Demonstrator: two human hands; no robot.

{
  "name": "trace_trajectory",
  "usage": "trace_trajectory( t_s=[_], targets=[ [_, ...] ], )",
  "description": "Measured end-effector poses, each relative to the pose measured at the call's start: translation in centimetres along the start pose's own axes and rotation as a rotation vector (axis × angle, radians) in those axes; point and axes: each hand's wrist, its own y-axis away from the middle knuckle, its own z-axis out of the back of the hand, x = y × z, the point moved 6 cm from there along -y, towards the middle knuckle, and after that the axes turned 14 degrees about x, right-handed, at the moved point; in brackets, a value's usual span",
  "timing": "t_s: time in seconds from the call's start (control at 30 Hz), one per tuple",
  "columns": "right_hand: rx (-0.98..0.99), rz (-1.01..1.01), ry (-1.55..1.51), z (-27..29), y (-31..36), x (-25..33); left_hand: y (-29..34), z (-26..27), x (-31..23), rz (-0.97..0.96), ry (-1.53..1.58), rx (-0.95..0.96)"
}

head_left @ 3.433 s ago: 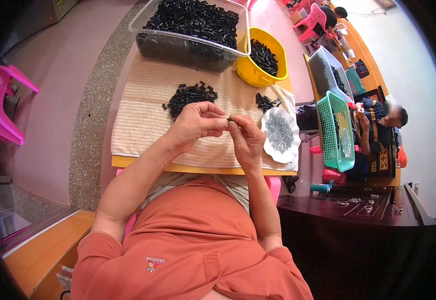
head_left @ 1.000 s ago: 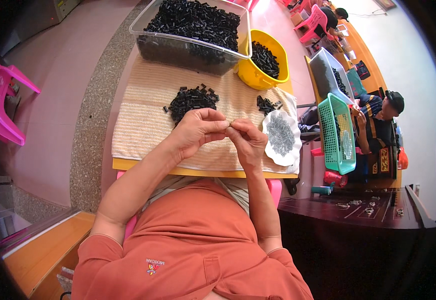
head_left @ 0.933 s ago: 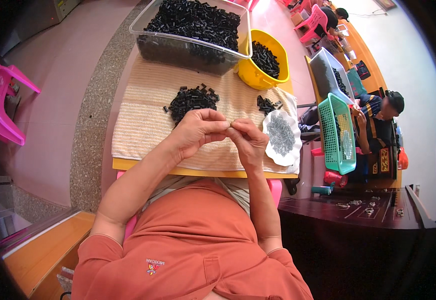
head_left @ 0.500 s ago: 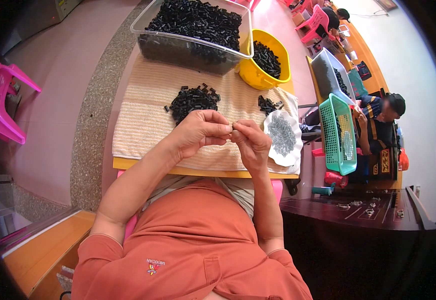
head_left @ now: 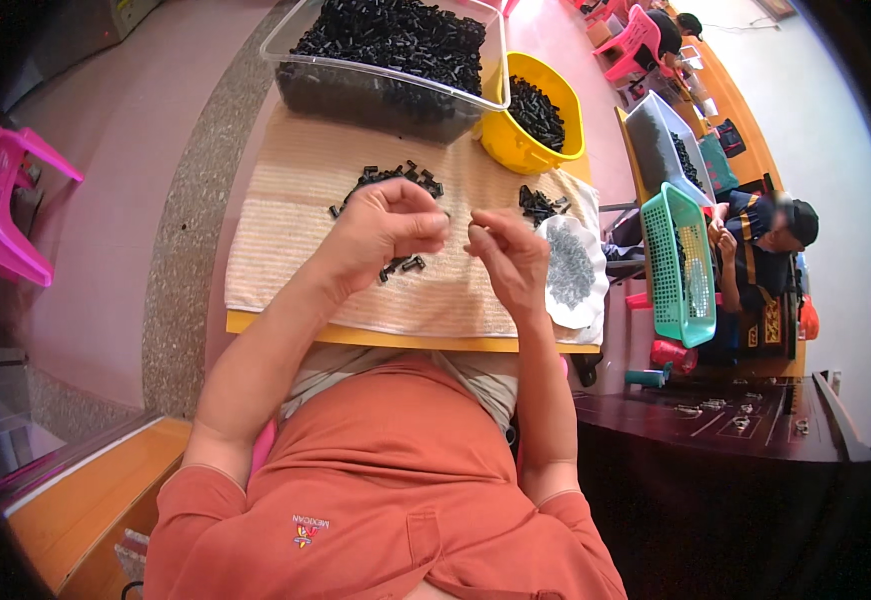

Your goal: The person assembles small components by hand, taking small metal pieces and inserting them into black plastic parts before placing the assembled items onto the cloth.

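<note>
My left hand (head_left: 393,232) is over a pile of small black tubular parts (head_left: 411,178), its thumb and fingers pressed together; whatever they hold is too small to make out. To its right, a short gap away, my right hand (head_left: 511,258) has thumb and forefinger pinched, with any piece between them hidden. Beside the right hand is a white wavy-edged dish (head_left: 578,319) of tiny greyish, clear-looking bits. A smaller cluster of black parts (head_left: 540,205) lies just beyond the dish. Everything here rests on a striped beige towel (head_left: 281,240).
Across the table's far side stand a clear plastic bin (head_left: 376,104) and a yellow bucket (head_left: 514,148), both full of black parts. Off to the right are a green basket (head_left: 663,260), a whitish bin (head_left: 651,140) and a seated person (head_left: 761,240). A pink stool (head_left: 21,250) stands left.
My hands, which met at the fingertips, have drawn apart. The left has shifted slightly up and left, the right slightly to the right.
</note>
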Motion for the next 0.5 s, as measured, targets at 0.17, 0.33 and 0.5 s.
trace_trajectory(
  t_s=[0.17,0.33,0.5],
  targets=[
    [0.086,-0.11,0.282,0.1,-1.7,-1.5,0.0,1.4,-1.9,-0.153,0.092,-0.102],
    [0.232,-0.173,0.537,-1.4,-2.8,-1.5,0.2,1.6,-2.7,-0.28,0.029,-0.112],
    [0.248,-0.121,0.667,-1.9,-3.4,-1.6,0.0,1.3,-2.4,-0.295,-0.016,-0.086]
  ],
)
